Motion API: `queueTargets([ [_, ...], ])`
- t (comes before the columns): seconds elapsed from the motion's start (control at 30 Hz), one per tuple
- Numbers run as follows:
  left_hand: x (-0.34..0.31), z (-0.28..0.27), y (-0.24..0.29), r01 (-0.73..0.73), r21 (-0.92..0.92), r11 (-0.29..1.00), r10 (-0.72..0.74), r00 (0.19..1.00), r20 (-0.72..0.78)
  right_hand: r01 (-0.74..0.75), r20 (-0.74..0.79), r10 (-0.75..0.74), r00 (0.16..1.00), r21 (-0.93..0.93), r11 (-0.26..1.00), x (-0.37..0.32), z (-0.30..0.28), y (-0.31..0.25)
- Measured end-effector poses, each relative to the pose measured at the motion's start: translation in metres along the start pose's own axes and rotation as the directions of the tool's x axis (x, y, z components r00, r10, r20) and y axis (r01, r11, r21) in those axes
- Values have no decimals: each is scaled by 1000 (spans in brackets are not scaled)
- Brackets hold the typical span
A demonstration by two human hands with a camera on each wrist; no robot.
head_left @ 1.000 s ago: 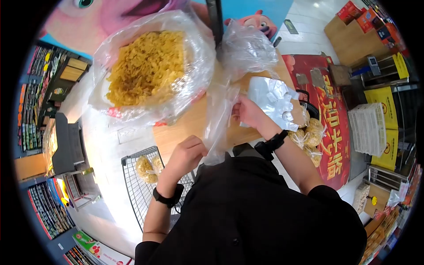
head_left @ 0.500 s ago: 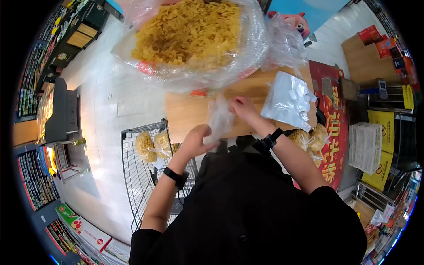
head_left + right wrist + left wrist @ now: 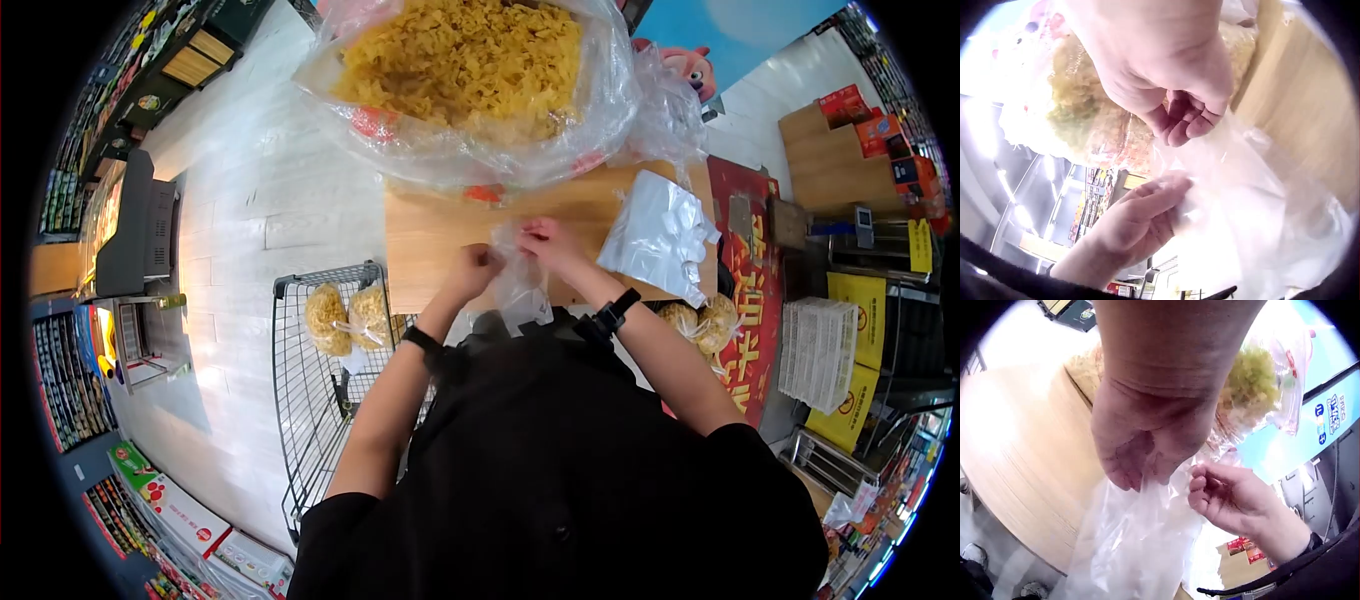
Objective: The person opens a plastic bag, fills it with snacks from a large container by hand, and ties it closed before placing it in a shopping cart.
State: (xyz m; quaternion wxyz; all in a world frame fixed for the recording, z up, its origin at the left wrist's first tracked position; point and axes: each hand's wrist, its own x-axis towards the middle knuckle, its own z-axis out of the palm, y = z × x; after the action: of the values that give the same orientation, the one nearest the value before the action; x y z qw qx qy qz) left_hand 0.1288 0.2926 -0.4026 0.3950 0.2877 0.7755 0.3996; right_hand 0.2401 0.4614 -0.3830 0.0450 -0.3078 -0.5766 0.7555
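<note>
A clear thin plastic bag [image 3: 522, 288] hangs between both hands at the table's front edge. My left hand [image 3: 474, 272] pinches its upper edge with curled fingers, and in the left wrist view the bag [image 3: 1135, 544] spreads below the fingertips. On the other side, my right hand [image 3: 553, 246] pinches the bag's top between thumb and fingers; the right wrist view shows the film [image 3: 1241, 194] trailing from them. Just beyond the hands stands a large open clear sack [image 3: 600, 125] full of dried yellow frilly pieces [image 3: 470, 70].
A stack of flat silvery plastic bags [image 3: 655, 235] lies on the wooden table [image 3: 430, 230] at right. Tied bags of yellow pieces [image 3: 368, 318] sit in a wire shopping cart [image 3: 300, 400] at left, more tied bags [image 3: 715, 325] beside the table at right.
The head view has tilted and shifted, so the sack sits higher. My left hand has moved up and closer to my right hand; the bag, earlier stretched long between them, now hangs below both.
</note>
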Motion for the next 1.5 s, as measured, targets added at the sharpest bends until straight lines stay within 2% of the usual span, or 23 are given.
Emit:
queueTargets([
  [0.1,-19,-11,-2,-71,-325,943,27,990,-137,79,3,-80,997,-199,977,-2,-18,3],
  [0.2,-26,-30,-13,-75,-253,964,29,983,-183,150,-97,-261,961,-609,779,-22,-29,-19],
  [0.3,-39,-37,-2,-134,-293,947,78,978,-194,169,-110,-250,962,-480,861,-15,-45,-18],
  [0.37,-49,-45,23,-113,-277,954,89,991,-100,235,13,-254,967,-431,871,-15,-29,-24],
  [0.47,-60,-39,64,-105,-446,889,118,993,1,260,164,-212,963,-385,885,-9,2,-18],
  [0.53,-52,-27,51,-136,-410,902,127,991,-51,263,220,-181,959,-437,860,-13,13,-30],
  [0.67,-52,-40,29,-151,-309,939,39,940,-339,283,205,-196,959,-649,706,-8,-1,-28],
  [0.73,-59,-51,16,-225,-364,904,16,868,-496,259,135,-236,962,-720,644,-12,-23,-29],
  [0.87,-72,-64,-19,-126,-240,962,-87,695,-713,145,-41,-413,910,-902,408,-20,-63,-26],
  [0.9,-75,-65,-24,-114,-223,968,-100,641,-761,130,-82,-403,911,-872,471,-16,-68,-18],
  [0.97,-84,-68,-23,73,-19,997,-66,726,-684,99,-166,-376,912,-800,592,-6,-76,-5],
  [1.0,-87,-69,-23,152,94,984,-57,766,-640,116,-190,-277,942,-590,799,-4,-73,-8],
  [1.03,-90,-68,-18,83,345,935,146,796,-588,105,-183,-172,968,-328,939,-4,-62,-12],
  [1.07,-90,-66,-13,47,533,845,332,736,-590,70,-146,-75,986,-38,997,-5,-52,-18],
  [1.1,-91,-66,34,28,700,714,512,661,-548,101,-82,-107,991,-80,992,-5,-43,-25],
  [1.17,-74,-52,66,-64,820,569,680,596,-426,169,57,-161,985,-158,973,-4,-29,-36],
  [1.2,-59,-44,64,-158,795,585,690,612,-386,180,154,-157,976,-154,972,1,-29,-36],
  [1.27,-30,-37,31,-217,686,694,556,768,-319,199,348,-140,927,-142,970,10,-31,-33],
  [1.33,-1,-33,-20,-95,533,841,227,956,-188,395,277,-284,918,-559,730,16,-41,-35],
  [1.37,0,-39,-20,-56,411,910,150,968,-201,430,260,-366,893,-729,532,18,-46,-36],
  [1.4,-2,-44,-17,-14,281,960,71,978,-195,481,232,-542,808,-791,378,13,-46,-45],
  [1.47,-13,-47,1,92,-11,996,-93,986,-141,468,243,-810,533,-883,43,0,-36,-68],
  [1.5,-24,-51,19,151,-164,975,-168,981,-95,620,381,-764,521,-784,32,-5,-28,-66],
])
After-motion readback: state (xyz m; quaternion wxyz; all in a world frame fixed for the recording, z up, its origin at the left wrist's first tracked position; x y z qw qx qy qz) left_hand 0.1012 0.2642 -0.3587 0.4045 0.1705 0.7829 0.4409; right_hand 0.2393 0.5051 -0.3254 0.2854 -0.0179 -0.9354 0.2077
